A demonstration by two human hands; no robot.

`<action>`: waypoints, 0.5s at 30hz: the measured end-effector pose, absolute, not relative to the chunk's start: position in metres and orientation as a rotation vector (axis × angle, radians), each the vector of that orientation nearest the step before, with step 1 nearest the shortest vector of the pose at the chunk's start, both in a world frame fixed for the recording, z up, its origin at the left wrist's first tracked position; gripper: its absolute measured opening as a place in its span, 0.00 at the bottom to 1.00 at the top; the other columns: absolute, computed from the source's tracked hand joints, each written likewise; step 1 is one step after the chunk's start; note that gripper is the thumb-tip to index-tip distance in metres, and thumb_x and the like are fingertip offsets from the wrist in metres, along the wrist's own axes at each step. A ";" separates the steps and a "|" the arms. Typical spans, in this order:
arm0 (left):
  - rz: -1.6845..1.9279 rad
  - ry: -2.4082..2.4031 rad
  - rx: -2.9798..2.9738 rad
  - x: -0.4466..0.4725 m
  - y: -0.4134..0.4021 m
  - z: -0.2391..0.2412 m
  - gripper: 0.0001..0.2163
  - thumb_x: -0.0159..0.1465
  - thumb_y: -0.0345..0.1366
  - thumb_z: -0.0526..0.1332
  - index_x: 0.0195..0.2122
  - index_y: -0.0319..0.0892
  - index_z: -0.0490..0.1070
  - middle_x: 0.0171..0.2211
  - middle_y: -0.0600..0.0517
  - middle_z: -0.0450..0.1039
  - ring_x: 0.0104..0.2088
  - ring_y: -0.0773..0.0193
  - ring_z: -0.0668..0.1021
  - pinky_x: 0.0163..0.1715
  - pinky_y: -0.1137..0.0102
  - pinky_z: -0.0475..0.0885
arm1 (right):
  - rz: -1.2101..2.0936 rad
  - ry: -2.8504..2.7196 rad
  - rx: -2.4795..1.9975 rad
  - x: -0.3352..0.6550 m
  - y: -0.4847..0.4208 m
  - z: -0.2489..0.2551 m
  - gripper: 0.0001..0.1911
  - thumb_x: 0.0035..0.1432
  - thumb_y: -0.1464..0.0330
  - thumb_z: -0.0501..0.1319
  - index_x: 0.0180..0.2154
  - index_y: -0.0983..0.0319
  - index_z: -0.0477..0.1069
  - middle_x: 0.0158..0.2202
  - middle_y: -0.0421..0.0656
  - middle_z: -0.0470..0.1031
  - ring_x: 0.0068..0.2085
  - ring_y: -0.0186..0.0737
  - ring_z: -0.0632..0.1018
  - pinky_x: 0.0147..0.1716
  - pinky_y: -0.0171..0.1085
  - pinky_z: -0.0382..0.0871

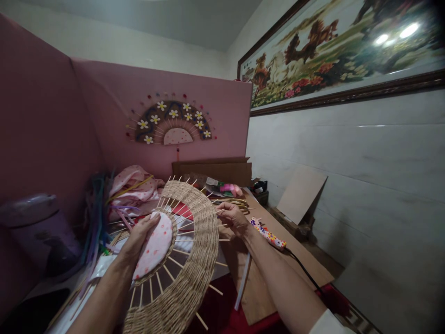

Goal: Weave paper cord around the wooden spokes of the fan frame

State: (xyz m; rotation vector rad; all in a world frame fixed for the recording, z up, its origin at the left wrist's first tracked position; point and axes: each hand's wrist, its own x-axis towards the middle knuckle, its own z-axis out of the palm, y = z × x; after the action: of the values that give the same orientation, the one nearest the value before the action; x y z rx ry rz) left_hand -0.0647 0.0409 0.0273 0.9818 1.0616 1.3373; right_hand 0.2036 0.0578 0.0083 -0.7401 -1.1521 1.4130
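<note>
A half-round woven fan (205, 232) of straw cord on thin wooden sticks is held up tilted in front of me. My left hand (142, 234) grips its inner part, the thumb lying on a white fabric half-disc (156, 243) with red spots. At the fan's outer edge, my right hand (232, 219) pinches the end of one of the sticks that poke out past the weave. Just right of that hand, a flower-patterned glue gun (267, 234) lies on a brown board, its black cord running off to the right. A translucent glue stick (242, 283) lies below my right wrist.
Pink spotted cloth (134, 185) and coloured ribbons (95, 222) are heaped at the left, near a lidded bin (41, 236). Cardboard (215, 170) stands at the back. A finished flowered fan (177, 116) hangs on the pink partition. Golden wire (239, 204) lies coiled behind my right hand.
</note>
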 end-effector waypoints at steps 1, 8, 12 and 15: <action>1.343 1.058 0.980 -0.065 0.042 0.027 0.12 0.47 0.36 0.67 0.30 0.39 0.69 0.22 0.55 0.72 0.18 0.70 0.72 0.17 0.78 0.67 | 1.393 -1.166 -0.755 0.204 0.058 0.007 0.06 0.39 0.70 0.64 0.24 0.64 0.70 0.15 0.31 0.56 0.16 0.23 0.51 0.16 0.30 0.39; 1.393 1.094 0.974 -0.075 0.052 0.024 0.11 0.45 0.34 0.67 0.29 0.37 0.70 0.19 0.55 0.71 0.17 0.69 0.72 0.17 0.77 0.67 | 1.355 -1.205 -0.831 0.204 0.058 0.007 0.08 0.39 0.67 0.66 0.24 0.65 0.73 0.15 0.32 0.58 0.16 0.22 0.49 0.16 0.31 0.37; 1.447 1.097 0.994 -0.080 0.055 0.022 0.14 0.42 0.36 0.69 0.29 0.37 0.70 0.21 0.54 0.73 0.18 0.70 0.72 0.18 0.78 0.67 | 1.241 -1.312 -0.867 0.203 0.057 0.006 0.08 0.42 0.65 0.65 0.26 0.65 0.75 0.14 0.32 0.56 0.17 0.23 0.50 0.16 0.31 0.38; 1.459 1.110 1.012 -0.082 0.056 0.021 0.17 0.39 0.39 0.70 0.28 0.37 0.69 0.20 0.55 0.72 0.18 0.71 0.72 0.17 0.79 0.65 | 1.126 -1.349 -0.892 0.202 0.058 0.006 0.07 0.43 0.66 0.65 0.25 0.64 0.76 0.14 0.34 0.59 0.17 0.24 0.54 0.17 0.30 0.43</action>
State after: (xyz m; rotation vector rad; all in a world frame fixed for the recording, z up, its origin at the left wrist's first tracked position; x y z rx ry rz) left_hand -0.0821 0.0560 0.0206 1.0123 1.1099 1.4590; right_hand 0.2021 0.0576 0.0055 -0.8919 -1.3489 1.1257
